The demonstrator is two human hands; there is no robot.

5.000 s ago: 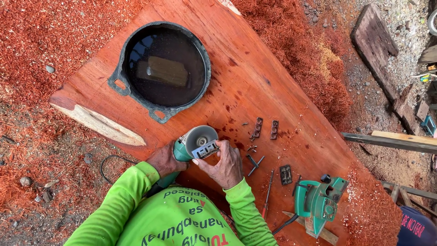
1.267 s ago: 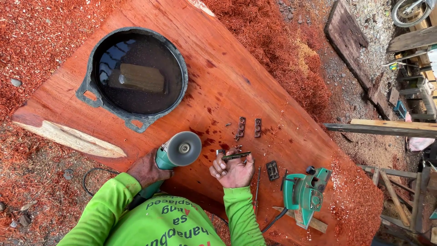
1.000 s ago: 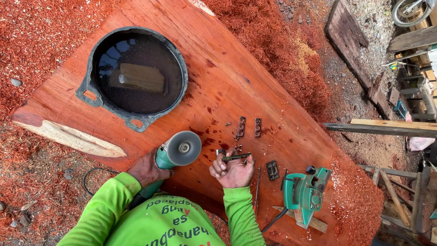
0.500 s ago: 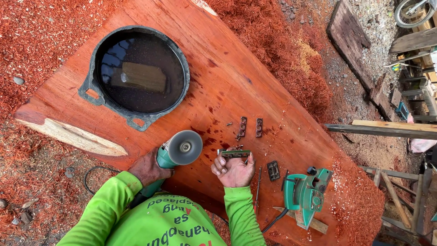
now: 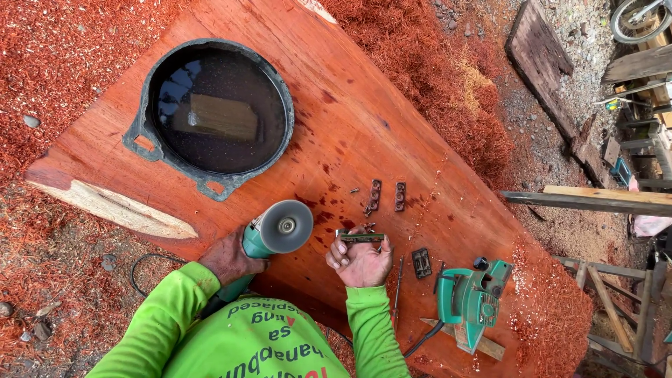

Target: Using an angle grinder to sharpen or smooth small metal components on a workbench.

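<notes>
We look down on a red wood slab (image 5: 392,105) lying on red sawdust. Our left hand (image 5: 227,257) is wrapped around the body of a green grinder (image 5: 273,234), its grey disc facing up and lifted off the slab. Our right hand (image 5: 360,260) is palm-up, just right of the disc, fingers curled around a small flat metal blade (image 5: 360,236) held level at the fingertips.

The blade is near the disc but not touching it, so grinding looks unfinished. Two dark metal plates (image 5: 387,196) lie on the slab just beyond the hand and another plate (image 5: 421,262) lies to its right.

A black basin (image 5: 210,115) of water holding a block sits further up the slab. A green planer (image 5: 470,297) rests at the right.
</notes>
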